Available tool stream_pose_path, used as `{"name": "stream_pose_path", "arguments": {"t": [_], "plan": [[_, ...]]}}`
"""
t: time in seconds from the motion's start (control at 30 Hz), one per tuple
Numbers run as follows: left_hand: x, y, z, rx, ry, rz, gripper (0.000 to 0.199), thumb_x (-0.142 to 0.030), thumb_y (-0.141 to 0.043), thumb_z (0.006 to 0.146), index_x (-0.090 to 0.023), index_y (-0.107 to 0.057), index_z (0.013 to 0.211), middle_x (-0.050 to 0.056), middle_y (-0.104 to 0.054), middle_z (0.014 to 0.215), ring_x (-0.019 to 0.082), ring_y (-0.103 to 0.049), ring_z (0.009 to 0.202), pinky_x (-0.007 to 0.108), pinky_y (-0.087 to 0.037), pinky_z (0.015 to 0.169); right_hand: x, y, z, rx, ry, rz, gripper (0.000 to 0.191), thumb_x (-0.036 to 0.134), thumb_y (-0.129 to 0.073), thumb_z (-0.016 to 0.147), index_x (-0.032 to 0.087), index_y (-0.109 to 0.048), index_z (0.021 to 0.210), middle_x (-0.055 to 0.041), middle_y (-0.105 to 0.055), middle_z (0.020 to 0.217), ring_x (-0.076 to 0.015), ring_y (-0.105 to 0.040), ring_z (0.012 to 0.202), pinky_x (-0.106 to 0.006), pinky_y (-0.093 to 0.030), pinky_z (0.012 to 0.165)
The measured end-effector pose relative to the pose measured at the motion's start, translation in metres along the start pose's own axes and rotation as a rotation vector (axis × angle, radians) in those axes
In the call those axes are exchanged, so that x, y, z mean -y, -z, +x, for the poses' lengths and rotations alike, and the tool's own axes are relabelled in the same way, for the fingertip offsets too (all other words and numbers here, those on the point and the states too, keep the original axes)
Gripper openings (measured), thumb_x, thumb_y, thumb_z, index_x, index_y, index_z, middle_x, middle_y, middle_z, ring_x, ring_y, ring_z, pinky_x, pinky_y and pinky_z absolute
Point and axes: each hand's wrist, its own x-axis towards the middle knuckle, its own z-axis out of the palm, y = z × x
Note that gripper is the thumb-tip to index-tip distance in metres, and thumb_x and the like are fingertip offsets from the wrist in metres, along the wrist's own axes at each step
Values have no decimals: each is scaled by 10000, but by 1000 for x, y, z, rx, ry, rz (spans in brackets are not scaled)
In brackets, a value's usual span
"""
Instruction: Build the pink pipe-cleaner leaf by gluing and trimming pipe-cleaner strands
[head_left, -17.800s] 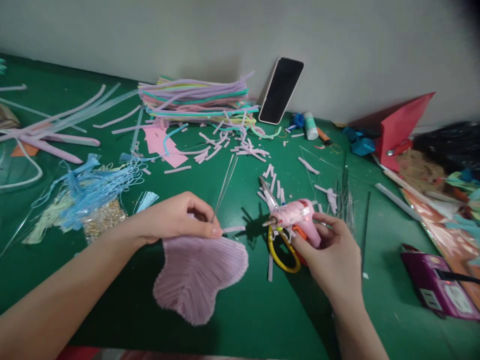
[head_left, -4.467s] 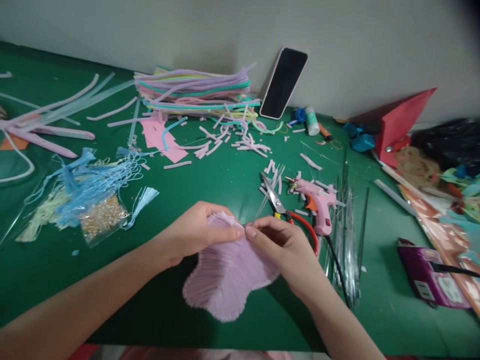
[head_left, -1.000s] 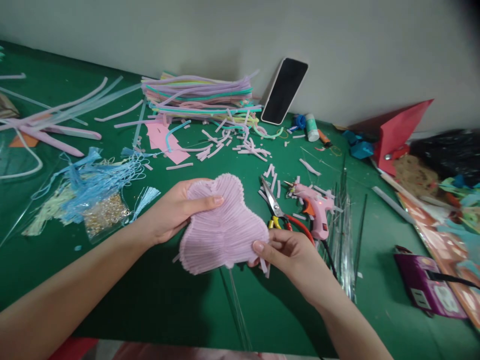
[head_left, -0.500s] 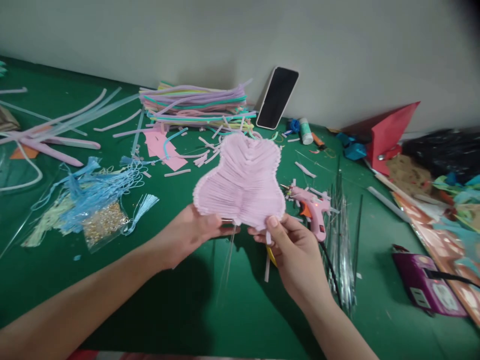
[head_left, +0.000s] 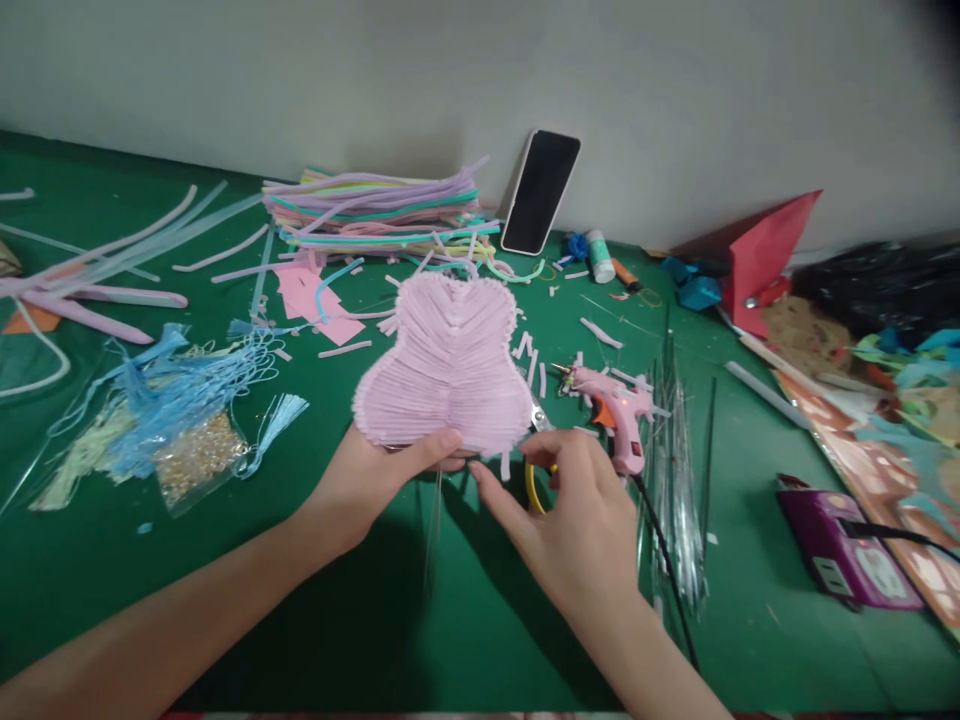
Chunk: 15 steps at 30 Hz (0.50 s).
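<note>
A pale pink, ridged piece (head_left: 450, 370) of pipe-cleaner rows, narrow at the waist with a notched top, is held up above the table. My left hand (head_left: 375, 480) grips its lower edge, thumb in front and fingers behind. Thin clear strands hang below it. My right hand (head_left: 570, 510) is just off the lower right edge, thumb and index finger apart, with nothing seen between them. Beside those fingers lie scissors (head_left: 534, 490) with a yellow handle, partly hidden. To the right rests a pink hot glue gun (head_left: 619, 415).
Pipe cleaners (head_left: 382, 210) in several colours are stacked by the wall, beside a leaning phone (head_left: 541, 190). Blue tassels (head_left: 172, 390) and a bag of gold beads (head_left: 199, 460) lie left. Wire stems (head_left: 675, 500) and a purple box (head_left: 847, 555) with a cable lie right.
My right hand has let go of the piece's lower right corner and opened. My left thumb now presses nearer the bottom middle. The piece sits slightly further left in view.
</note>
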Motion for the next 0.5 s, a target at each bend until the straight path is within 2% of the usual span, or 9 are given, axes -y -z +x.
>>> {"name": "stream_pose_path", "arguments": {"t": [0.13,0.3,0.37,0.5], "plan": [[-2,-3,-2,-32,-39,40,289,-306,-812,695,-165,-700,922,47,-758,992,231,-720,868,315,-615,766,6,-5,0,10,12,-10,181,340,-637,854,210,-512,879,-48,-651,766,-185,-611,720,-295,-481,616],[-4,-1,-1,-52,-46,101,309,-320,-817,680,-159,-705,920,56,-764,938,252,-724,814,343,-619,720,8,-2,-1,3,-28,69,61,268,-580,886,208,-564,887,-33,-664,759,-164,-617,699,-279,-485,639],[-3,1,0,-56,-45,114,297,-331,-817,680,-165,-709,902,55,-767,931,251,-727,803,331,-619,690,8,2,-1,43,-121,162,81,248,-544,900,214,-583,838,-17,-652,718,-146,-601,641,-262,-476,599],[-2,5,1,-45,-15,99,328,-348,-818,680,-185,-711,945,50,-772,920,237,-732,769,293,-610,610,5,9,2,215,-411,500,197,318,-532,910,216,-605,759,-6,-630,673,-136,-588,598,-242,-467,544]]}}
